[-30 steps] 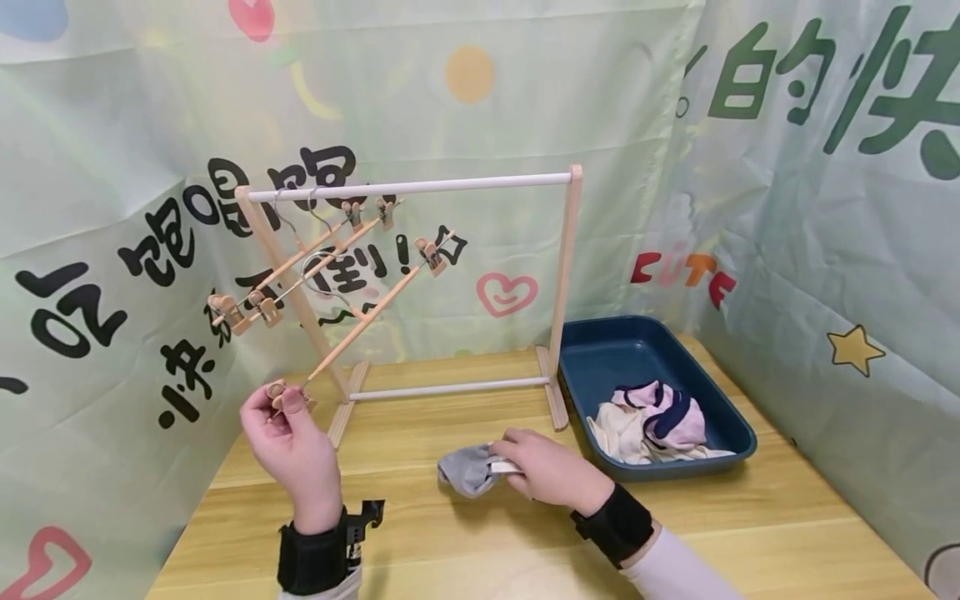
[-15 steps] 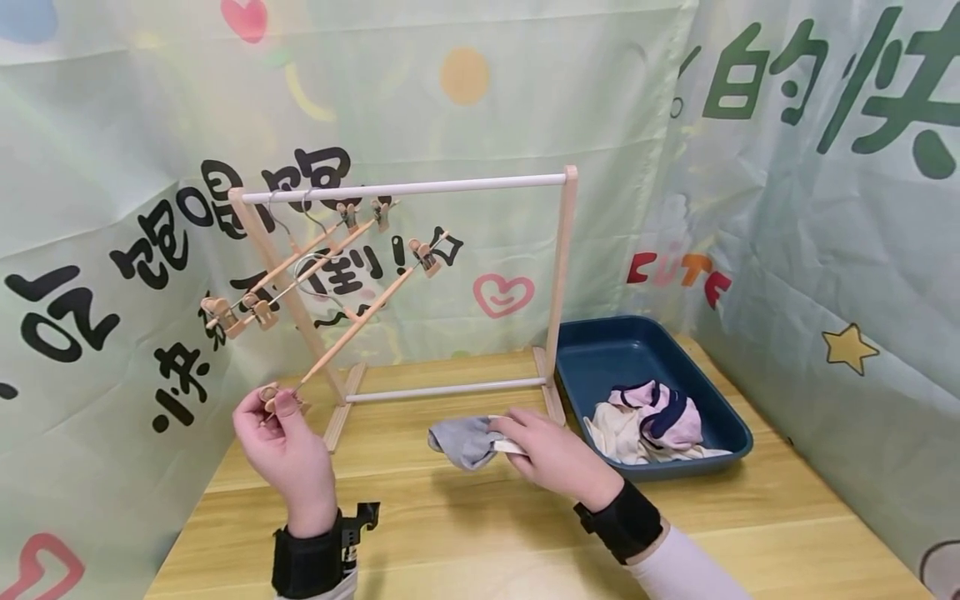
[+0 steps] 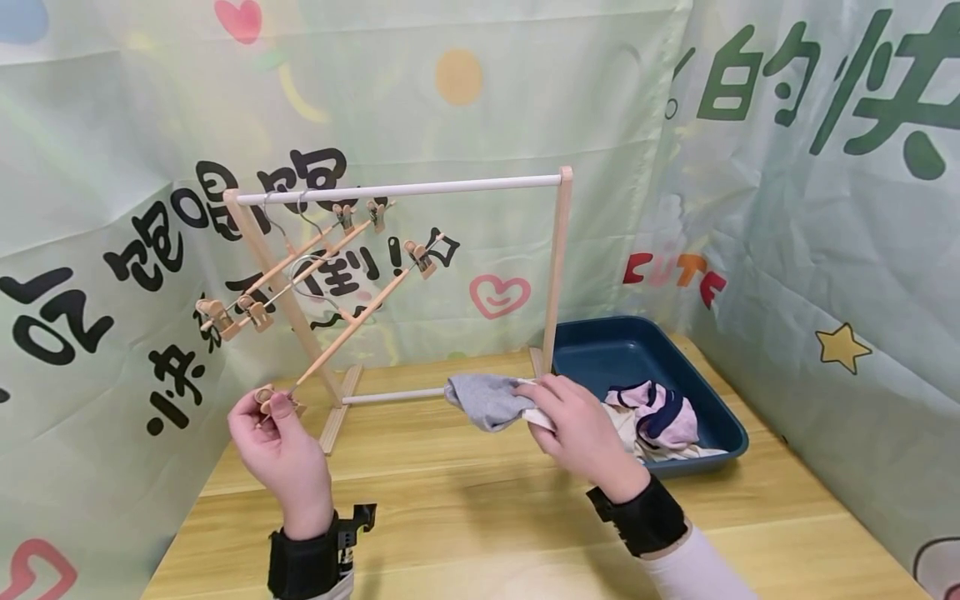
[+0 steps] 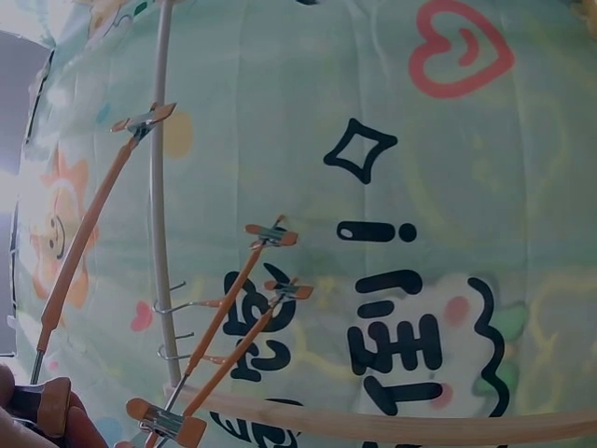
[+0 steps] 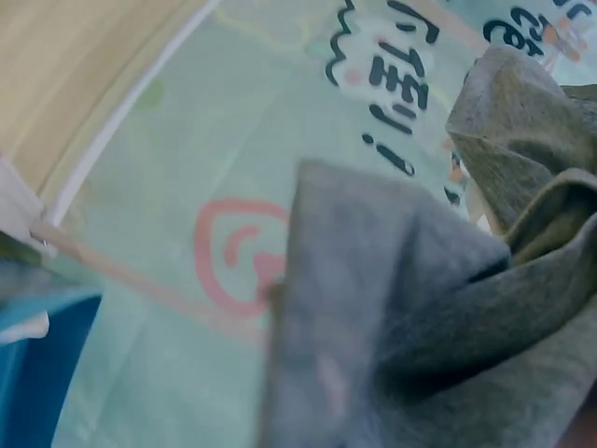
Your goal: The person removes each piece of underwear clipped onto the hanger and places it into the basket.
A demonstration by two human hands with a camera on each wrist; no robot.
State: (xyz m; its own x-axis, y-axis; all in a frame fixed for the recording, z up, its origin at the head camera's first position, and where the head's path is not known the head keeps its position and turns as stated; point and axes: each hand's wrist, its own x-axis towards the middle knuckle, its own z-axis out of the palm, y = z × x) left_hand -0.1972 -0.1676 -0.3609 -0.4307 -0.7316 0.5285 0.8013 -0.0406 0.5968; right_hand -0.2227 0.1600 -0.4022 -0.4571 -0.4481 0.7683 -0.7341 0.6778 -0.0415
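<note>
My left hand (image 3: 288, 458) pinches a clip at the near end of a wooden clip hanger (image 3: 352, 329). In the left wrist view, that hanger (image 4: 79, 238) slants up from the fingers to a second clip at its far end. A small grey garment with a white part (image 3: 487, 400) is gripped in my right hand (image 3: 588, 433), raised above the table. Grey folds of this garment (image 5: 392, 308) cover much of the right wrist view and hide the fingers there. Two more clip hangers (image 3: 300, 267) hang from the rack at its left end.
A white-railed wooden rack (image 3: 558, 275) stands across the back of the wooden table (image 3: 450, 517). To its right is a dark blue bin (image 3: 723, 417) with pink-and-navy clothing (image 3: 663, 412) and cream clothing inside. Printed cloth walls (image 3: 795, 292) enclose the back and sides.
My right hand has lifted the grey garment from near the tabletop, upward and to the right. The left hand still pinches the hanger's clip in nearly the same place.
</note>
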